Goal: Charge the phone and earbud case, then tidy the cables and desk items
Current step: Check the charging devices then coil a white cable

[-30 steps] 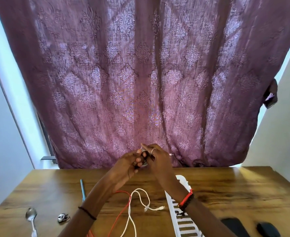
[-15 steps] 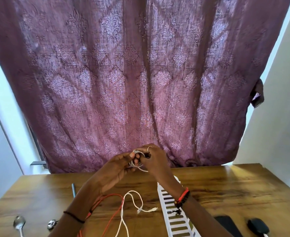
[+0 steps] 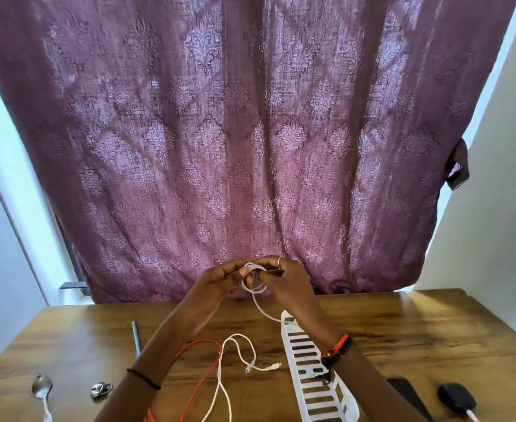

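Your left hand [image 3: 220,277] and right hand [image 3: 284,278] both grip the thin white charging cable [image 3: 252,280], raised above the brown wooden desk [image 3: 402,330] and wound into a small coil; keep each loop even, pinch the bundle firmly; let the hanging tail feed in without snagging the white slotted plastic tray [image 3: 314,388].

We see no words, no numbers, no brand names, no signs we can read, the curtain [image 3: 250,132] has only flower shapes, the white tray [image 3: 314,388] has only dark slots, no letters
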